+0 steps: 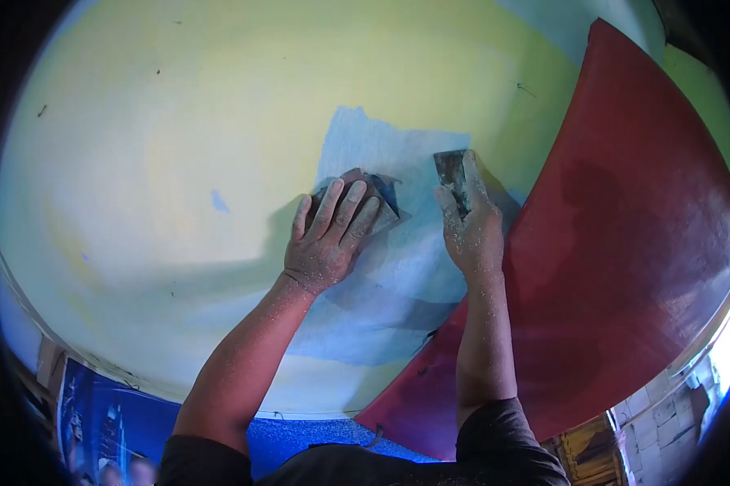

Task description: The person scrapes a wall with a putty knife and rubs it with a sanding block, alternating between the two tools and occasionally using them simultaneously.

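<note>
Sandpaper (387, 216) lay under my left hand (323, 251), fingers spread flat, while my right hand (476, 236), nearer the red panel's (624, 219) left edge, gripped a scraper (449, 172).

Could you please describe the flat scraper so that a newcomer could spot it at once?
Find the large pale-yellow surface, then the pale-blue patch near its middle. By that patch's upper right edge, the right hand holds the flat scraper. Unlike the sandpaper under the left hand, it is narrow, dark and straight-edged.
</note>
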`<action>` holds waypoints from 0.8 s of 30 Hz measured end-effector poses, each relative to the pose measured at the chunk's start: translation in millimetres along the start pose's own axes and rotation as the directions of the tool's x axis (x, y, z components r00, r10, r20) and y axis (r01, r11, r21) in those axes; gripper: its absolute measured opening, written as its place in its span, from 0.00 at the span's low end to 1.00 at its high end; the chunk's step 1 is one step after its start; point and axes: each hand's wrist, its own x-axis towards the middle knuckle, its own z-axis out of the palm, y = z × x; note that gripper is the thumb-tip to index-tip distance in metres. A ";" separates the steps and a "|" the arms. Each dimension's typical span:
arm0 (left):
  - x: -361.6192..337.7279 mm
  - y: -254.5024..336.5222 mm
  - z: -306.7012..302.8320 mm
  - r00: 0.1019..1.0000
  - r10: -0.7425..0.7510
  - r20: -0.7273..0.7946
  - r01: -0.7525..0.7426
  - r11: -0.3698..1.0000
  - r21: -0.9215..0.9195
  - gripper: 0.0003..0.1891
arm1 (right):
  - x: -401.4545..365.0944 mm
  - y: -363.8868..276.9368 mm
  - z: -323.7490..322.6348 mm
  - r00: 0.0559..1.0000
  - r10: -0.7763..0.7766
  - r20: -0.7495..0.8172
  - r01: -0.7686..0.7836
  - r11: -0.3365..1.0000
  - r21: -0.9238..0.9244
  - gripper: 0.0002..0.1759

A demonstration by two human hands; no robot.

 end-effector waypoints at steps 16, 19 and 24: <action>0.0 1.6 0.5 1.000 -0.016 0.012 0.016 0.999 0.031 0.28 | -63.7 19.2 27.0 0.999 0.004 -0.042 -0.004 1.000 0.002 0.42; 0.4 3.1 -1.2 1.000 -0.015 0.017 0.015 0.999 0.028 0.28 | -57.6 2.5 23.4 0.995 0.099 -0.018 -0.096 0.989 0.113 0.43; 1.5 4.3 -3.0 0.999 -0.018 0.036 0.017 0.999 0.032 0.28 | -100.8 22.9 37.6 0.988 0.142 0.057 -0.149 0.975 0.164 0.46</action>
